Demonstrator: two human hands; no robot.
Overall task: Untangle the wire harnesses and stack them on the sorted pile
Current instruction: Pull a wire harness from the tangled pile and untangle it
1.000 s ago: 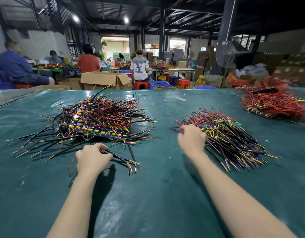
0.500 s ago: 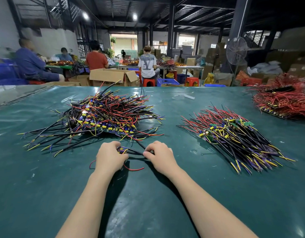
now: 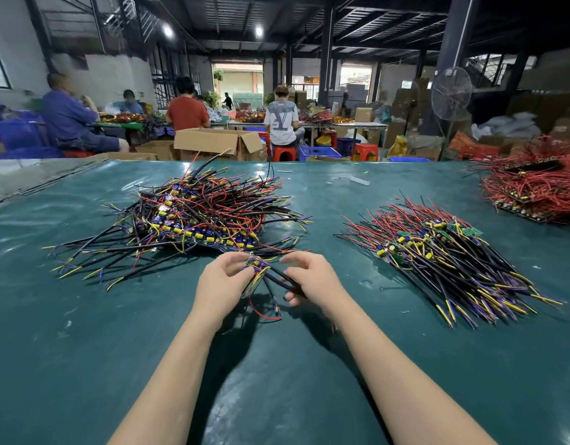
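A tangled heap of wire harnesses [image 3: 200,220] in black, red, yellow and purple lies at the left of the green table [image 3: 84,348]. At the right lies the sorted pile [image 3: 447,258], its wires combed one way. Between them, near me, both hands hold one wire harness [image 3: 261,277] lifted off the table. My left hand [image 3: 222,284] pinches its end with the small board. My right hand [image 3: 312,281] grips its black wires. A red wire and a black wire hang down from it.
A third pile of mostly red wires [image 3: 537,194] lies at the far right edge. A small white scrap [image 3: 359,180] lies at the back of the table. Beyond the table are cardboard boxes [image 3: 219,144], stools, a standing fan [image 3: 450,94] and several seated people.
My right hand left the sorted pile and came across to the harness in my left hand. Both hands have since lifted that harness off the table. The view has shifted slightly.
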